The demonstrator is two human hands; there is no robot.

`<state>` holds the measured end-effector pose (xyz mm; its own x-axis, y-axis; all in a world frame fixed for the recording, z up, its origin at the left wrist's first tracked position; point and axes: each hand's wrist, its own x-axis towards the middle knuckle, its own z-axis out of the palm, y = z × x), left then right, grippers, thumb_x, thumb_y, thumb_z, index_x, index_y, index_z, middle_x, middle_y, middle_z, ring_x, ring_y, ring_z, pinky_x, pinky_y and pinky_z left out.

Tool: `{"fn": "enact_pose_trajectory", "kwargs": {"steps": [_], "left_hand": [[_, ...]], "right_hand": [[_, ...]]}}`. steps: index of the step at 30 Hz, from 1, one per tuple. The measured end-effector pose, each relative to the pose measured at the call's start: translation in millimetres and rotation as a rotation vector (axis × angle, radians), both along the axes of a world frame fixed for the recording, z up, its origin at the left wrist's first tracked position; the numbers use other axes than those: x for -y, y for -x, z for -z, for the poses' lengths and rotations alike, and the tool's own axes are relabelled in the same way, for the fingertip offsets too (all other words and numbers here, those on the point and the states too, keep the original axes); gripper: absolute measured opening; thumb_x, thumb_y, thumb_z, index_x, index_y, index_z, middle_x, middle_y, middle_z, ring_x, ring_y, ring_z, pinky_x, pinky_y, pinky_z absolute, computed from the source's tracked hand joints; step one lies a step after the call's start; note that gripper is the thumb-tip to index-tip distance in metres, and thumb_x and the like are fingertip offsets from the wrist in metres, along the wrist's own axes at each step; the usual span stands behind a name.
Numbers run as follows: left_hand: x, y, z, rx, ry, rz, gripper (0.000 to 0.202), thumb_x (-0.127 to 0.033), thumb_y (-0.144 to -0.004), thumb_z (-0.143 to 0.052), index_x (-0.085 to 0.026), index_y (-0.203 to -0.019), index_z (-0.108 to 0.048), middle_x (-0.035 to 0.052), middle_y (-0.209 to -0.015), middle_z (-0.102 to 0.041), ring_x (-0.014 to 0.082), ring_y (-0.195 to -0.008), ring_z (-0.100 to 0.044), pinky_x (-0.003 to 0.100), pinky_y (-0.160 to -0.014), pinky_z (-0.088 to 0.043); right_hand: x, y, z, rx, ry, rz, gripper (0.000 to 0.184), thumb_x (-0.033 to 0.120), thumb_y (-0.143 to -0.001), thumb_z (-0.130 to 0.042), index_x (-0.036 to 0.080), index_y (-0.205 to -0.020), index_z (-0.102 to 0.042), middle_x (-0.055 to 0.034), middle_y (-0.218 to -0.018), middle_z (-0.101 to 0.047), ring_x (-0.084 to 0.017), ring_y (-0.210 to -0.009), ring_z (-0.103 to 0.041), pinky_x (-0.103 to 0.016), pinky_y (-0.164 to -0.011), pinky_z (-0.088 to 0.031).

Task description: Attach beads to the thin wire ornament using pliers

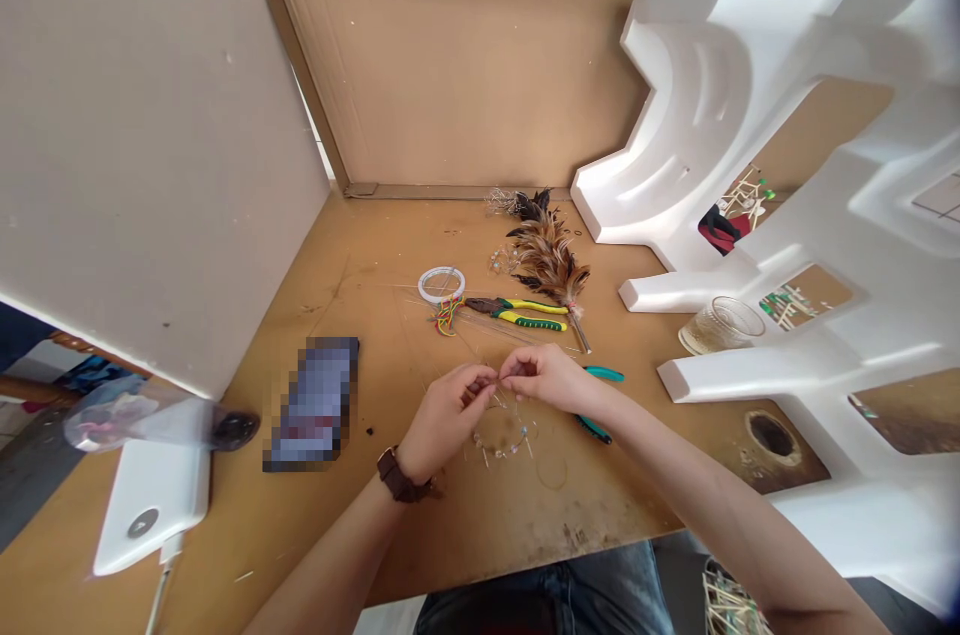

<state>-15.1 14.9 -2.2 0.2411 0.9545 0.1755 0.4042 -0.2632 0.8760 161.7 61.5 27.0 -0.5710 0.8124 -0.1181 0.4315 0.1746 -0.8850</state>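
Note:
My left hand (pixel 448 412), with a dark watch (pixel 401 477) on its wrist, pinches thumb against fingers. Fingertip to fingertip with it, my right hand (pixel 544 377) is closed in a pinch too. Thin strands run from the fingertips down to a beaded wire bracelet (pixel 514 449), a ring with clear and pale beads and short bits sticking out. The exact ends in my fingers are too fine to make out. Teal-handled pliers (pixel 596 428) lie partly hidden under my right forearm. Beyond my hands are yellow-and-green pliers (pixel 531 315).
A white ring (pixel 421 285) with coloured threads (pixel 448 315) and a brown feather bundle (pixel 551 255) lie farther back. At left are a pixelated phone-like object (pixel 315 405) and a white power bank (pixel 154 505). A glass (pixel 720 325) stands right, by a white moulded frame (pixel 705 115). Cardboard (pixel 480 65) walls the back.

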Motion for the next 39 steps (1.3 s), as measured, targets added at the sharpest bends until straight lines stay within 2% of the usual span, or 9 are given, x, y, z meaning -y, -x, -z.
{"fn": "enact_pose_trajectory", "kwargs": {"steps": [4,7,11,15,20,25,29,33,39], "left_hand": [[-2.8,1.6,4.2,0.053,0.047,-0.064,0.018,-0.027,-0.083,-0.049,-0.017,-0.086,-0.062,0.0037,-0.077,-0.063,0.0127,-0.064,-0.059,0.023,-0.059,-0.048],[-6.1,1.9,8.6,0.158,0.137,-0.14,0.017,-0.028,-0.08,-0.051,-0.015,-0.086,-0.061,0.0031,-0.073,-0.063,0.013,-0.061,-0.061,0.024,-0.059,-0.05],[-9.3,1.0,10.2,0.268,0.241,-0.201,0.018,-0.03,-0.077,-0.055,-0.015,-0.085,-0.06,0.0023,-0.071,-0.064,0.0133,-0.06,-0.062,0.025,-0.06,-0.052],[-8.5,-1.0,6.5,0.31,0.281,-0.216,0.018,-0.03,-0.075,-0.056,-0.015,-0.084,-0.058,0.001,-0.071,-0.063,0.0132,-0.06,-0.063,0.025,-0.06,-0.052],[-6.6,-3.1,5.5,0.312,0.304,-0.164,0.014,-0.028,-0.078,-0.053,-0.016,-0.084,-0.054,0.0001,-0.072,-0.061,0.0124,-0.061,-0.063,0.023,-0.058,-0.05],[-5.9,-4.0,9.4,0.26,0.283,-0.099,0.01,-0.027,-0.081,-0.05,-0.017,-0.081,-0.049,0.0017,-0.074,-0.063,0.013,-0.066,-0.063,0.023,-0.059,-0.048],[-4.1,-4.3,10.5,0.193,0.233,-0.018,0.01,-0.025,-0.083,-0.047,-0.017,-0.087,-0.052,0.002,-0.075,-0.062,0.0124,-0.068,-0.061,0.023,-0.063,-0.048],[-2.6,-4.4,8.0,0.091,0.146,0.039,0.014,-0.026,-0.084,-0.046,-0.017,-0.091,-0.056,0.002,-0.076,-0.062,0.012,-0.068,-0.06,0.023,-0.066,-0.047],[-2.2,-5.2,6.9,-0.004,0.085,0.038,0.016,-0.026,-0.086,-0.046,-0.018,-0.09,-0.058,-0.0002,-0.07,-0.061,0.0104,-0.063,-0.057,0.019,-0.061,-0.044]], "right_hand": [[3.5,-6.9,12.6,-0.073,-0.016,0.164,0.024,0.035,-0.075,-0.059,0.017,-0.09,-0.062,-0.0026,-0.078,-0.064,-0.013,-0.069,-0.057,-0.024,-0.063,-0.045],[11.6,-14.0,23.6,-0.087,0.072,0.209,0.04,0.041,-0.071,-0.063,0.016,-0.101,-0.06,-0.0059,-0.09,-0.066,-0.016,-0.079,-0.059,-0.028,-0.07,-0.046],[19.4,-19.5,36.1,-0.059,0.169,0.15,0.036,0.04,-0.066,-0.068,0.017,-0.095,-0.064,-0.0031,-0.081,-0.067,-0.016,-0.073,-0.059,-0.027,-0.066,-0.045],[17.5,-17.7,37.4,-0.196,0.238,0.215,0.027,0.038,-0.072,-0.061,0.015,-0.086,-0.065,-0.0016,-0.068,-0.065,-0.013,-0.063,-0.057,-0.026,-0.065,-0.044],[13.3,-17.8,36.4,-0.224,0.246,0.242,0.032,0.042,-0.074,-0.059,0.015,-0.09,-0.065,0.001,-0.06,-0.059,-0.008,-0.05,-0.047,-0.021,-0.051,-0.037],[11.3,-23.8,45.8,-0.27,0.243,0.298,0.038,0.045,-0.076,-0.056,0.015,-0.098,-0.063,0.0006,-0.063,-0.06,-0.006,-0.043,-0.037,-0.019,-0.042,-0.029],[12.0,-24.8,49.6,-0.259,0.165,0.291,0.035,0.044,-0.082,-0.049,0.015,-0.099,-0.063,-0.001,-0.068,-0.062,-0.007,-0.045,-0.04,-0.02,-0.046,-0.034],[16.8,-21.5,45.7,-0.136,-0.015,0.275,0.033,0.041,-0.088,-0.041,0.017,-0.092,-0.064,0.0,-0.064,-0.062,-0.009,-0.048,-0.045,-0.021,-0.05,-0.037],[23.7,-16.4,38.7,-0.016,-0.224,0.198,0.038,0.035,-0.092,-0.035,0.018,-0.065,-0.056,0.0009,-0.058,-0.059,-0.01,-0.054,-0.053,-0.021,-0.059,-0.039]]}}
